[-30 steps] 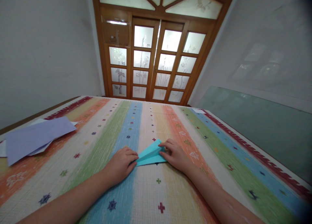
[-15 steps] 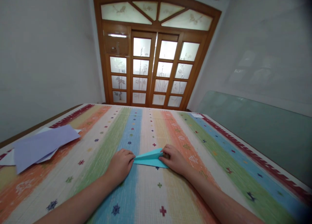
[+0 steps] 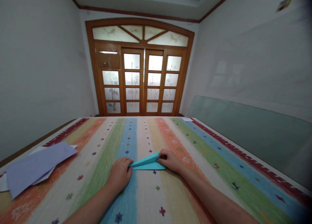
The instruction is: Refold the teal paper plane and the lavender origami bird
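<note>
A folded turquoise paper (image 3: 147, 163), a narrow pointed wedge, lies on the striped multicoloured cloth (image 3: 102, 152) in front of me. My left hand (image 3: 121, 173) rests knuckles up with its fingertips on the paper's pointed left tip. My right hand (image 3: 170, 161) pinches the wider right end, where the upper flap stands slightly raised. Both forearms reach in from the bottom edge.
Lilac and white paper sheets (image 3: 34, 167) lie loose on the cloth at the left. A glass pane (image 3: 243, 126) leans along the right wall. A wooden glazed door (image 3: 140, 81) stands beyond the far edge of the cloth.
The paper's raised flap has been pressed lower and the wedge looks flatter and narrower. Both hands stay on its ends. The camera has tilted upward, showing more wall and ceiling.
</note>
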`<action>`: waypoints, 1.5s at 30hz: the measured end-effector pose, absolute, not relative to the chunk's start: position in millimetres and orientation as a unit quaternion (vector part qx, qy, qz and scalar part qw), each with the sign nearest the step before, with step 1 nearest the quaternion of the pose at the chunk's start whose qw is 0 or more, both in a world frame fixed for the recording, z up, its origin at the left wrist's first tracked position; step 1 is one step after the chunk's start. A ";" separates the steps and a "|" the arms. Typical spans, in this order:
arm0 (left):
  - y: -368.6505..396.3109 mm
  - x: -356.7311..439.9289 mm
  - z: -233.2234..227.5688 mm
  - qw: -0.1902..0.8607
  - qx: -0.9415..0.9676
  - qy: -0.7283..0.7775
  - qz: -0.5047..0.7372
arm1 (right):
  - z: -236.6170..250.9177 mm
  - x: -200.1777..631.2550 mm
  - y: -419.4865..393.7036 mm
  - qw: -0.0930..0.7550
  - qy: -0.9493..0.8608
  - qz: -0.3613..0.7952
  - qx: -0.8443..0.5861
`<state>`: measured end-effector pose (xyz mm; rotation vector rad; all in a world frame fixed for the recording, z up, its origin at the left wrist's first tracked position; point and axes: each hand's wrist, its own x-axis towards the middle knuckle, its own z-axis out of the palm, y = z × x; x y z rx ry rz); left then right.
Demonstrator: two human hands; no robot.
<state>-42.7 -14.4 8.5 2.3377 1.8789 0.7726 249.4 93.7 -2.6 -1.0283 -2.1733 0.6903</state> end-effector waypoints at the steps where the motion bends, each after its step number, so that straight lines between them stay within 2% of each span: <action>1: -13.6 -43.0 7.3 0.020 0.751 0.611 0.249 | -3.0 250.0 94.4 0.319 -0.819 0.263 -0.397; 11: -15.0 -42.6 2.2 -0.010 0.740 0.633 0.227 | 1.4 245.7 87.0 0.324 -0.800 0.254 -0.437; 23: -20.7 -39.4 13.0 0.000 0.739 0.638 0.216 | 7.3 242.9 61.8 0.303 -0.814 0.152 -0.471; 28: -15.8 -43.3 4.7 -0.003 0.718 0.662 0.217 | 6.7 284.3 51.6 0.307 -0.792 0.115 -0.515; 36: -13.2 -46.6 0.5 0.017 0.717 0.658 0.230 | 11.4 392.6 63.9 0.330 -0.645 0.045 -0.688; 45: -12.1 -47.9 2.6 0.018 0.716 0.657 0.234 | 2.4 406.0 103.9 0.308 -0.556 0.040 -0.771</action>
